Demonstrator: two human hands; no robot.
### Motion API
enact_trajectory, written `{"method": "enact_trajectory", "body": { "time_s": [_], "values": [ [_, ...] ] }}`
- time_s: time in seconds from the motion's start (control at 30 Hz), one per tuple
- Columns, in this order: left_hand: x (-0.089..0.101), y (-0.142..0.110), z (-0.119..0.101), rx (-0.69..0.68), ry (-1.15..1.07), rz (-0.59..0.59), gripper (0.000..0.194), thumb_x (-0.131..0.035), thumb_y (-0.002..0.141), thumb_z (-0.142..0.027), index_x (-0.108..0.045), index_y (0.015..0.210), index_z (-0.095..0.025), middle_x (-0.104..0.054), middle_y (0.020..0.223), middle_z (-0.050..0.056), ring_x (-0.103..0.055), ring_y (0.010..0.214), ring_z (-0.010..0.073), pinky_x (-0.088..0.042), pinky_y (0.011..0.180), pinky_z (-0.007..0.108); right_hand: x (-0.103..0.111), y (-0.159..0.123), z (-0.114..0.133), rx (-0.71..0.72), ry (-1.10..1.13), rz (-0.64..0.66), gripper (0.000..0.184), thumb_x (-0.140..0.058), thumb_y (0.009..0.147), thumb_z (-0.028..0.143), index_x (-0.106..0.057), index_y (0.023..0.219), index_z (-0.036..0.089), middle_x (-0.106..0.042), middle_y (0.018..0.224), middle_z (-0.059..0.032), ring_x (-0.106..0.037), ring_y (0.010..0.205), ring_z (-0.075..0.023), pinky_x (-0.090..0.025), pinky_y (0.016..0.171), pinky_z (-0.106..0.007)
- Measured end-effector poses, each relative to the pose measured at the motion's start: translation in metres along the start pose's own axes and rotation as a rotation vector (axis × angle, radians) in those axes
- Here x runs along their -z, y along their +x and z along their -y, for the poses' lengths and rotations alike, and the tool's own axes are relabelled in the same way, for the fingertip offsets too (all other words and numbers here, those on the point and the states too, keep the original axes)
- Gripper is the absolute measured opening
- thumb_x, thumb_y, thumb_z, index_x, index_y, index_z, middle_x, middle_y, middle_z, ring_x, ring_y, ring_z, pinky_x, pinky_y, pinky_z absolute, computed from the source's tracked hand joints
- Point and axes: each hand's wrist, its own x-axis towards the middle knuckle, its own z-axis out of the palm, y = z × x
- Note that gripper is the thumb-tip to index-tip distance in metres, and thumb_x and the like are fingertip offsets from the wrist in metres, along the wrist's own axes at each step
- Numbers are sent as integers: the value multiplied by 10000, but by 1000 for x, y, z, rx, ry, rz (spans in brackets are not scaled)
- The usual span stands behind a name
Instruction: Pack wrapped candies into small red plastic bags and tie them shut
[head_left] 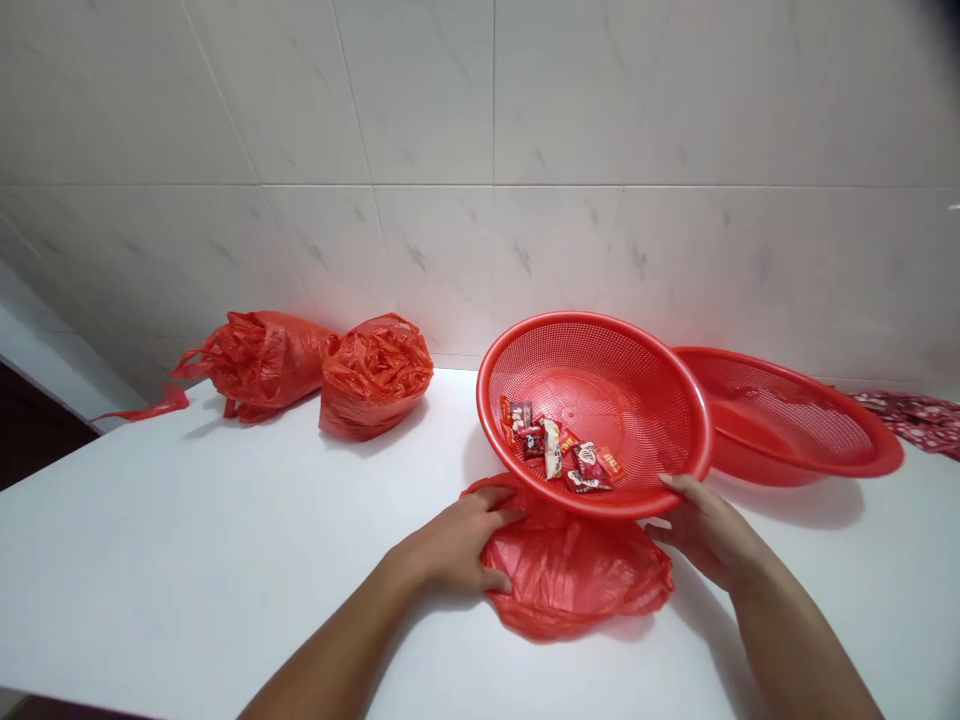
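A red plastic colander [570, 400] is tilted toward me, with several small wrapped candies [555, 450] gathered at its lower left side. My right hand [701, 530] grips the colander's rim at the lower right, thumb over the edge. Beneath the colander's near side lies a red plastic bag [577, 575], spread out with its mouth toward me. My left hand [469, 540] rests on the bag's left edge with its fingers apart, the thumb low and the other fingers reaching over the bag. Part of the bag is hidden under the colander.
Two bunched red plastic bags [375, 375] stand against the tiled wall on the left. To the right, a second red basket [795, 410] sits on the white table [187, 560]. Behind it lies a dark red patterned cloth [915, 415].
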Motion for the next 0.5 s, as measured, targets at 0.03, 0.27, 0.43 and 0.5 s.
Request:
{"method": "enact_trajectory", "body": {
  "time_s": [0.03, 0.27, 0.43, 0.5],
  "values": [
    [-1, 1, 2, 10, 5, 1, 976, -865, 670, -408, -501, 1575, -372, -333, 1720, 57, -381, 1522, 411, -336, 1262, 544, 1, -2, 3, -21, 28, 25, 369, -735, 878, 470, -736, 1165, 238, -761, 1265, -109, -738, 1080, -329, -614, 847, -436],
    [1, 3, 4, 26, 15, 7, 975, -852, 684, -395, -482, 1585, -386, -307, 1734, 38, -372, 1534, 410, -357, 1255, 528, -18, -5, 6, 55, 219, 99, 319, -671, 924, 454, -763, 1149, 247, -730, 1346, -98, -687, 1208, -369, -596, 947, -536],
    [-1, 2, 4, 47, 36, 20, 969, -858, 689, -418, -492, 1584, -356, -303, 1736, 68, -361, 1543, 421, -348, 1262, 543, -11, -12, 12, 117, 296, 84, 340, -663, 941, 425, -739, 1254, 314, -715, 1378, -61, -676, 1220, -350, -623, 858, -490],
    [-2, 1, 5, 49, 35, 21, 963, -859, 690, -411, -496, 1580, -363, -296, 1739, 64, -359, 1546, 413, -348, 1264, 536, -1, -16, 16, 93, 263, 58, 331, -680, 934, 423, -747, 1241, 320, -728, 1352, -64, -699, 1168, -342, -627, 821, -467]
  ]
}}
